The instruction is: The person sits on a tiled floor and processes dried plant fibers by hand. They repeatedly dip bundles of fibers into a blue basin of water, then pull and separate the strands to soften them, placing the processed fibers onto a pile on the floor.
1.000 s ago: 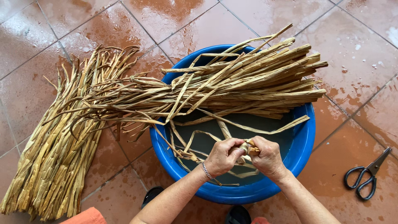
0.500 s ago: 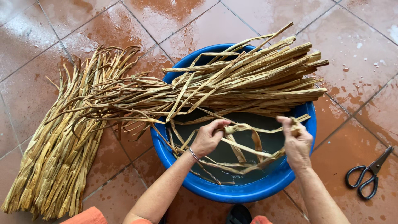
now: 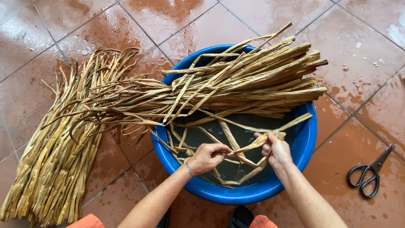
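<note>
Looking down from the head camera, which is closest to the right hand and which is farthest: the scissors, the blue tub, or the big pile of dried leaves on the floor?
From the right hand:
1. Blue tub: right under the hand, which is over its near side.
2. Scissors: on the wet tiles, off to the right.
3. Pile of dried leaves: far left on the floor, past the left hand.

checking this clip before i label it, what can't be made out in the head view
- Bottom of the round blue plastic basin: hidden by dark water and the bundle of dried tan plant strips lying across its rim.
- Left hand and right hand: both closed on wet strips; palms hidden.
- Pile of dried stalks on the wet tiles: lower end cut off by the bottom edge.
- Black-handled scissors: blade detail too small.
</note>
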